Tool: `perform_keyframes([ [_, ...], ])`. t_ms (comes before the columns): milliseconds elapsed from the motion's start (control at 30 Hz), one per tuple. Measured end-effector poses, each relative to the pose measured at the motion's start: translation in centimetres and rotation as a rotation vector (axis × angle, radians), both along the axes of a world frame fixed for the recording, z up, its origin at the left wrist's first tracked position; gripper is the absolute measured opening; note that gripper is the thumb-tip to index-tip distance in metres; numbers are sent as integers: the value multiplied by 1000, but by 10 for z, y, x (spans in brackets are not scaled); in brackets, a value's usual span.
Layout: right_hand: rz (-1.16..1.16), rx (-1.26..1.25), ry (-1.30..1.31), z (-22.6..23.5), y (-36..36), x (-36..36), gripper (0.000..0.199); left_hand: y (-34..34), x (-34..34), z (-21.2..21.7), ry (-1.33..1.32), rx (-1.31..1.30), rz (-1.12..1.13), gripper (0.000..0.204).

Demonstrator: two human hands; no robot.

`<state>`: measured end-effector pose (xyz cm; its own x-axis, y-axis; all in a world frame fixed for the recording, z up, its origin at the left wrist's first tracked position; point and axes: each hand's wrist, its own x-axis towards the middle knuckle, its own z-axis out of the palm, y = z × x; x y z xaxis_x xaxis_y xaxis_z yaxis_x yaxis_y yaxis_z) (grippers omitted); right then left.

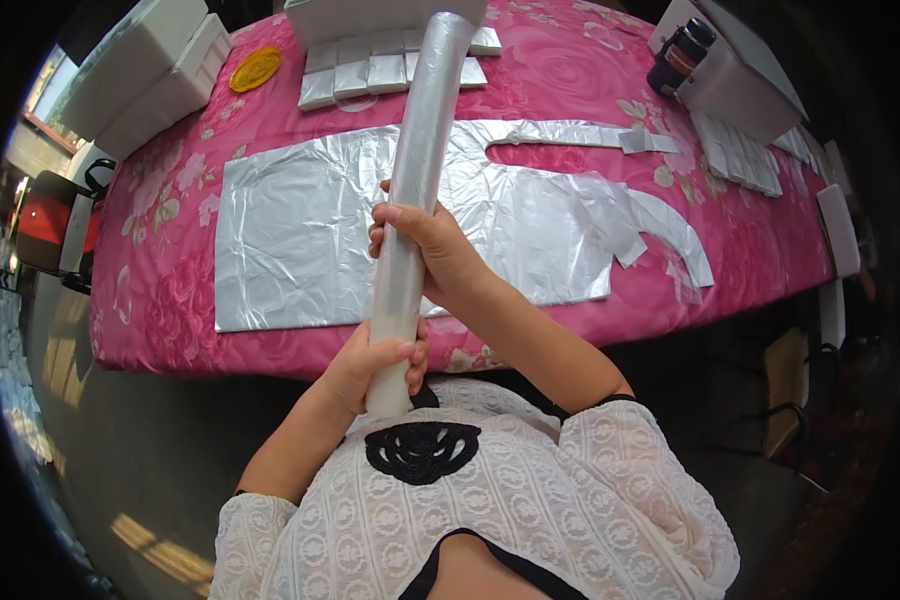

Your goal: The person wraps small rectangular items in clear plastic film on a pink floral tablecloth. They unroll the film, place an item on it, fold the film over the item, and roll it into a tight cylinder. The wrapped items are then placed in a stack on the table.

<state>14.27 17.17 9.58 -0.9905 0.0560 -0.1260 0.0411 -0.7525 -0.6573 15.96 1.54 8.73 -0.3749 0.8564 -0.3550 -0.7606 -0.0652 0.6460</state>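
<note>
A long roll of clear plastic film [425, 125] stands tilted in front of me, its far end leaning away over the table. My left hand [375, 362] is wrapped round its lower end, close to my body. Higher up, near the roll's middle, my right hand [425, 240] grips it with the thumb across the front. Behind the roll, a stack of flat silvery plastic bags [290, 220] lies spread on the table, with strap-like handles reaching to the right. The roll hides part of the stack's middle.
A pink flowered cloth [170, 270] covers the table. Folded silvery packets [350, 75] lie in rows at the back, more packets [735, 155] at the right. A yellow coil [255, 70], white foam boxes [155, 70] and a dark flask [682, 55] stand around the far edges.
</note>
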Motion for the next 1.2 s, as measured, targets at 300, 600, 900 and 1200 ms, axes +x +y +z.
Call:
perform_keyframes([
  [300,-3,13,17,-8,-3,17,63,3,10,-6,-23,35,-41,47],
  [600,-102,-87,-94,-29,0,22,61,-2,-2,-19,105,-71,-145,53],
  [900,-84,81,-129,-39,-1,25,53,-1,-3,-23,120,-167,-65,57],
  [1200,-121,10,-370,-90,-11,14,32,-46,-7,-59,258,-470,-129,49],
])
